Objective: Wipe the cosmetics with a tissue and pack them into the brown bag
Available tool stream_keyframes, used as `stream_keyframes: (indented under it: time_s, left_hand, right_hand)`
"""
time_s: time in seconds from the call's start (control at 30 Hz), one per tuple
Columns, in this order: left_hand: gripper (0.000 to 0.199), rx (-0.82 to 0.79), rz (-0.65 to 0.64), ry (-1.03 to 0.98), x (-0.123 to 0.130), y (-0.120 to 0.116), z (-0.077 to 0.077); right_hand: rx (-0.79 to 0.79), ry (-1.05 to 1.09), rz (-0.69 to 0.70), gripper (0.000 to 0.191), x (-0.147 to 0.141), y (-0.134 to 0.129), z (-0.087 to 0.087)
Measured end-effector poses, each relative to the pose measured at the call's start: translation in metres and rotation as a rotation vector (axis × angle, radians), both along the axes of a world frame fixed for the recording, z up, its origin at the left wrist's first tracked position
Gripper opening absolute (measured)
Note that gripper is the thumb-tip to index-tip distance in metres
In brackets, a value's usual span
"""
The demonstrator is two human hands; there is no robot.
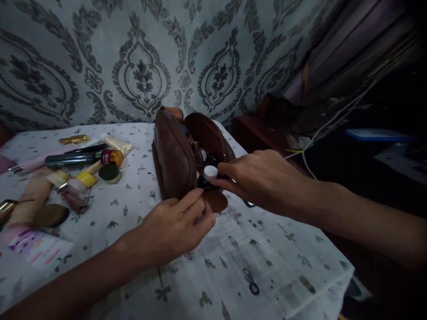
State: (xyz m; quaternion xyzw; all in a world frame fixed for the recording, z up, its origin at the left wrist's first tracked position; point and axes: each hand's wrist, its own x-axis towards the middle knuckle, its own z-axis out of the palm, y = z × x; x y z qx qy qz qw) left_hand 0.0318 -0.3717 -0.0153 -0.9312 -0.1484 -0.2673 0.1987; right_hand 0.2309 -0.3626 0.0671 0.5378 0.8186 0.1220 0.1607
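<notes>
A brown leather toiletry bag (175, 155) stands unzipped on the table, its mouth wide and several dark and shiny items inside. Between the thumb and fingers of my right hand (258, 175) is a small round container with a white lid (210, 172), at the near end of the bag's opening. My left hand (182, 220) has its fingers curled, with the fingertips at the near edge of the bag beside its brown end flap (216, 201). What the left fingertips pinch is partly hidden.
Cosmetics lie on the left of the cloth-covered table (213, 275): a dark green tube (71, 159), a red jar with a gold cap (112, 157), a cream tube (118, 144), a round compact (51, 215) and a card (40, 249). White cables (336, 113) hang at right, past the table's edge.
</notes>
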Motion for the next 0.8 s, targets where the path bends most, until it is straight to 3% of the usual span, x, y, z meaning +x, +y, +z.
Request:
stream_keyframes:
  time_s: [0.17, 0.27, 0.4, 0.6, 0.8]
  left_hand:
    - [0.018, 0.073, -0.032, 0.051, 0.0, 0.002, 0.01]
    - [0.022, 0.093, -0.004, 0.153, 0.0, 0.003, 0.019]
    - [0.031, 0.131, 0.056, 0.28, -0.003, 0.003, 0.028]
    - [0.036, 0.156, 0.068, 0.352, -0.009, 0.001, 0.031]
    - [0.035, 0.161, 0.084, 0.384, -0.011, -0.001, 0.031]
  right_hand:
    - [0.09, 0.178, 0.132, 0.021, 0.011, -0.008, -0.011]
    - [0.046, 0.254, 0.28, 0.009, 0.017, -0.01, -0.021]
    - [0.042, 0.247, 0.37, 0.029, 0.025, -0.012, -0.034]
    - [0.109, 0.307, 0.396, 0.036, 0.038, -0.016, -0.045]
    - [0.118, 0.433, 0.4, 0.056, 0.051, -0.021, -0.054]
